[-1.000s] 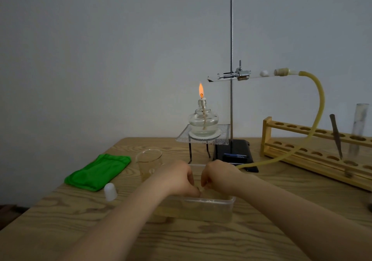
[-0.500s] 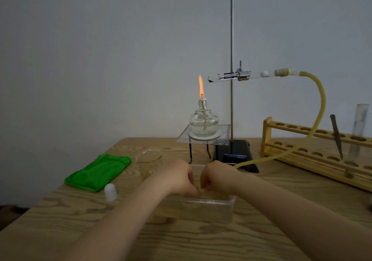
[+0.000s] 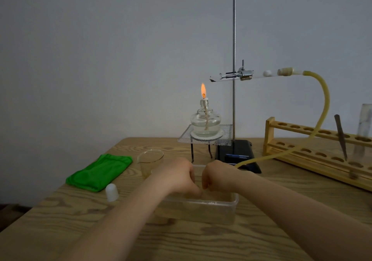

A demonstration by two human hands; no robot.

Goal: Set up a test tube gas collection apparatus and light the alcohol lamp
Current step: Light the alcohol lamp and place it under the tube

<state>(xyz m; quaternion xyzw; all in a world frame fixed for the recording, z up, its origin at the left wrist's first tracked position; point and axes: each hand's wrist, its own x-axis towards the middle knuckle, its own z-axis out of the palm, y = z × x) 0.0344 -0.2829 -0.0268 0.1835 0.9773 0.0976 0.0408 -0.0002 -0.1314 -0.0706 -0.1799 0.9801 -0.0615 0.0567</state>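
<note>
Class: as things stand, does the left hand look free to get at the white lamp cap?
Probably yes. The white lamp cap stands alone on the table, left of the left hand, with nothing between them; the green cloth lies behind it.

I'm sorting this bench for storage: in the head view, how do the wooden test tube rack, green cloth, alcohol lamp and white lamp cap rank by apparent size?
Largest to smallest as they appear:
1. wooden test tube rack, partly cut off at the right edge
2. green cloth
3. alcohol lamp, farther from the camera, so its rank against the cloth is less sure
4. white lamp cap
</note>
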